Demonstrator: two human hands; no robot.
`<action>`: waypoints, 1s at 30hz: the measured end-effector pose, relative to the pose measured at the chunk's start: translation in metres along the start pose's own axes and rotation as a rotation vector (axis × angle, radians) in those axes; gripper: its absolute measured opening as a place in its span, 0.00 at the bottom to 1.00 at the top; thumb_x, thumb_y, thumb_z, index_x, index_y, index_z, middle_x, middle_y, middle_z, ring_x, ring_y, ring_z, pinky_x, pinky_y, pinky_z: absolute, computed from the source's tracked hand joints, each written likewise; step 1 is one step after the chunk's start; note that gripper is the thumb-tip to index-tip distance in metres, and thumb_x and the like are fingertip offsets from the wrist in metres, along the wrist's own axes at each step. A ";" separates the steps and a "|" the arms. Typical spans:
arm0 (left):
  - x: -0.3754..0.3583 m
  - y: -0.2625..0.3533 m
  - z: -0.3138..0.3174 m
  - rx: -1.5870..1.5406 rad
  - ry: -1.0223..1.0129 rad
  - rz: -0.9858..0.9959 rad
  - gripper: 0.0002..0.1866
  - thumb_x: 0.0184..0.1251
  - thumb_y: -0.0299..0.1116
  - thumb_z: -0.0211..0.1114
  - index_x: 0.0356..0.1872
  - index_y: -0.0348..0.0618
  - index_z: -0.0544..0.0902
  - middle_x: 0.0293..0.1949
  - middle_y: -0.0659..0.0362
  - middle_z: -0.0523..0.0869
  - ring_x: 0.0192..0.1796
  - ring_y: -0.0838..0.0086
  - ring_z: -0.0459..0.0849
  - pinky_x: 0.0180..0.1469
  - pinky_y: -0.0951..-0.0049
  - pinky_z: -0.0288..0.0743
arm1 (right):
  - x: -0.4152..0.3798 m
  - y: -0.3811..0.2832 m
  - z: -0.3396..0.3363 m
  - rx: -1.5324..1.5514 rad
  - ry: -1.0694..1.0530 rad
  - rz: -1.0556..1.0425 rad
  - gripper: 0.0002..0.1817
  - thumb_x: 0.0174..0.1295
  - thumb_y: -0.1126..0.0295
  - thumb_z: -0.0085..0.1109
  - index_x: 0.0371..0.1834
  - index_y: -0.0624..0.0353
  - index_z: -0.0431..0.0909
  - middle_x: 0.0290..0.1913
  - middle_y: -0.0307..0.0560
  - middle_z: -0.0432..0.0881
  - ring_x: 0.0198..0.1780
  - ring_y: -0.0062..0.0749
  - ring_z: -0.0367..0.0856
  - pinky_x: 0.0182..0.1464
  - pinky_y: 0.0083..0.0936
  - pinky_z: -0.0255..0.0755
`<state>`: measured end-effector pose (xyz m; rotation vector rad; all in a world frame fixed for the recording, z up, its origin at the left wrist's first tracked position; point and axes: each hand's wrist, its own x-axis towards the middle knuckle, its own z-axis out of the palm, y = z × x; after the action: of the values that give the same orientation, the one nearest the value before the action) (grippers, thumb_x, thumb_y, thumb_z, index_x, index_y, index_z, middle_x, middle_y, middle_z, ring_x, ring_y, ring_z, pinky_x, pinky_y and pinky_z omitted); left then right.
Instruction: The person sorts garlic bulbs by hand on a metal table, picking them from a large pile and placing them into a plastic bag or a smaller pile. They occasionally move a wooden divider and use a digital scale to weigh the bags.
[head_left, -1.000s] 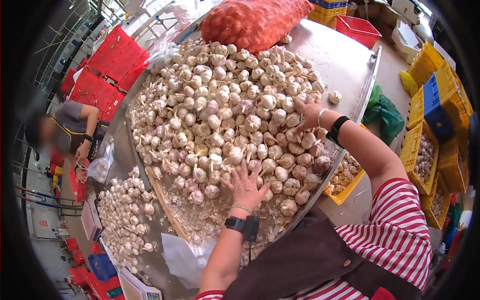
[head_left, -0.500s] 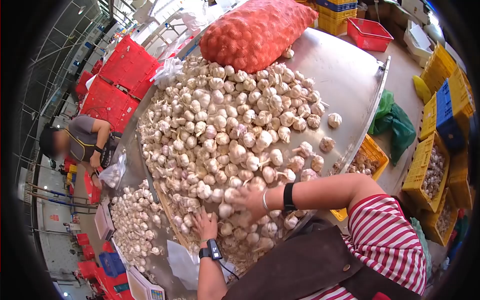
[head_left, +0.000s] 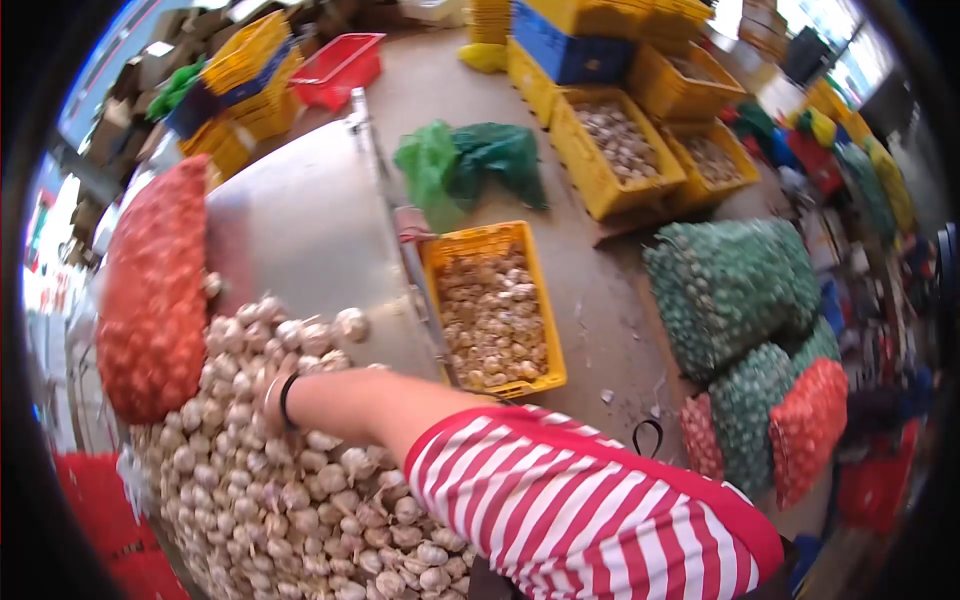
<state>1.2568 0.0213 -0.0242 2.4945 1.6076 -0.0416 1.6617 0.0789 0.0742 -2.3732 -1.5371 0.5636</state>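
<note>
Our right hand (head_left: pixel 262 392) lies buried in the garlic heap (head_left: pixel 290 480) on the bench (head_left: pixel 300 230); bulbs spread toward six o'clock. We cannot tell whether its fingers grip; the left hand is unseen.

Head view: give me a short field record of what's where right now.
right hand: reaching into the garlic pile, fingers hidden among the bulbs
left hand: not in view
garlic pile: loose bulbs heaped on the steel table
red mesh sack: lying on the table beside the pile
yellow crate: on the floor against the table edge, holding garlic
green mesh sacks: stacked on the floor
</note>
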 end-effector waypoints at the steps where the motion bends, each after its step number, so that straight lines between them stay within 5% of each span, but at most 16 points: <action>1: 0.005 0.010 0.003 -0.002 -0.005 0.057 0.30 0.74 0.48 0.48 0.68 0.36 0.68 0.71 0.39 0.62 0.73 0.48 0.56 0.73 0.52 0.46 | -0.010 -0.008 0.010 0.025 0.006 -0.023 0.57 0.45 0.45 0.75 0.78 0.44 0.53 0.76 0.63 0.53 0.77 0.60 0.51 0.68 0.66 0.58; 12: -0.009 0.060 0.015 -0.053 -0.061 0.498 0.28 0.69 0.45 0.53 0.65 0.37 0.71 0.66 0.40 0.67 0.68 0.49 0.62 0.69 0.53 0.53 | -0.129 -0.096 0.081 0.406 0.122 -0.111 0.57 0.44 0.45 0.75 0.78 0.44 0.54 0.77 0.62 0.52 0.77 0.59 0.52 0.69 0.63 0.59; 30: -0.109 -0.009 0.013 -0.018 -0.120 0.711 0.26 0.62 0.40 0.61 0.59 0.38 0.76 0.58 0.41 0.76 0.61 0.50 0.72 0.62 0.56 0.63 | -0.269 -0.171 0.179 1.690 0.499 0.371 0.56 0.44 0.45 0.75 0.78 0.43 0.55 0.77 0.61 0.52 0.76 0.57 0.53 0.69 0.60 0.60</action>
<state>1.2036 -0.0754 -0.0250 2.8250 0.6074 -0.0795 1.3427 -0.0960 0.0341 -1.1735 -0.0563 0.7673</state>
